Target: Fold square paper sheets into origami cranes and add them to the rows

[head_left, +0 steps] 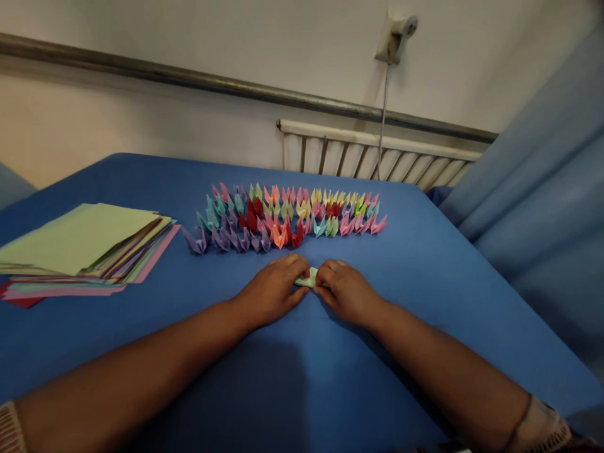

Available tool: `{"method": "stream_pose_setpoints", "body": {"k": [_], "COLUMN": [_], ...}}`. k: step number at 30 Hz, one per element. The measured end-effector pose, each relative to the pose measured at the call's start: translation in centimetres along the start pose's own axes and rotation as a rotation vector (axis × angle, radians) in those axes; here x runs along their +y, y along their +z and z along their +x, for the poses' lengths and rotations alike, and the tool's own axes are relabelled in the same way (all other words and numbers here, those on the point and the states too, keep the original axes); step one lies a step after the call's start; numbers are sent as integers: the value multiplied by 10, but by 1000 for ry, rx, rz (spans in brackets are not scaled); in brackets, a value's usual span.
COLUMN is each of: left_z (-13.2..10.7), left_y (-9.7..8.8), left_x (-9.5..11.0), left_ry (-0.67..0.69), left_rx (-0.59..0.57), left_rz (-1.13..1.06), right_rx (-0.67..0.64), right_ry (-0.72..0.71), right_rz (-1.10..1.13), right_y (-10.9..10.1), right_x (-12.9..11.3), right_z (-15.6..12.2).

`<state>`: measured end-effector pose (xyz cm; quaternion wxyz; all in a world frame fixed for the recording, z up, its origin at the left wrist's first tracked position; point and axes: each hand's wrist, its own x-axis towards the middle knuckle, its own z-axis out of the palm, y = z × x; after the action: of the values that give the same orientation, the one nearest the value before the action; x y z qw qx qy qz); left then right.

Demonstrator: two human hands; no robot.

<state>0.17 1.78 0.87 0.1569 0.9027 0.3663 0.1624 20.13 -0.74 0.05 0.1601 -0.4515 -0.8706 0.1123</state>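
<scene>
Between my two hands is a small folded piece of pale green paper (pixel 309 277), low over the blue surface. My left hand (pixel 274 286) grips its left end, the thumb below and the fingers curled on top. The other end is pinched by my right hand (pixel 348 290), whose fingers hide that part of the paper. Just beyond my hands, several rows of folded paper cranes (pixel 279 234) stand upright in purple, teal, red, pink, yellow and green.
A stack of coloured paper sheets (pixel 80 239), pale green on top, lies at the left of the blue-covered table (pixel 198 352). Behind it are a metal rail (pixel 212 82), a radiator (pixel 358 154) and a wall socket with a cord (pixel 394 39). Blue curtains (pixel 542 189) hang at right.
</scene>
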Motion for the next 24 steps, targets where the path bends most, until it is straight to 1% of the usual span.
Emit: {"method": "stream_pose_setpoints", "body": {"k": [5, 10, 14, 17, 21, 24], "left_z": [3, 5, 7, 8, 8, 8], "left_y": [2, 3, 2, 1, 1, 1], "left_x": [-5, -11, -10, -8, -6, -6], "left_ry": [-19, -33, -81, -91, -97, -95], "left_rx": [-33, 6, 23, 13, 27, 29], "left_rz": [-10, -100, -176, -166, -97, -75], "right_rx": [23, 48, 67, 66, 55, 50], "right_ry": [42, 102, 126, 140, 170, 163], "right_rz": [104, 136, 143, 144, 109, 104], "right_y": [4, 6, 7, 6, 6, 6], "right_x": [5, 8, 8, 8, 9, 11], "right_z": [2, 3, 3, 4, 4, 4]}}
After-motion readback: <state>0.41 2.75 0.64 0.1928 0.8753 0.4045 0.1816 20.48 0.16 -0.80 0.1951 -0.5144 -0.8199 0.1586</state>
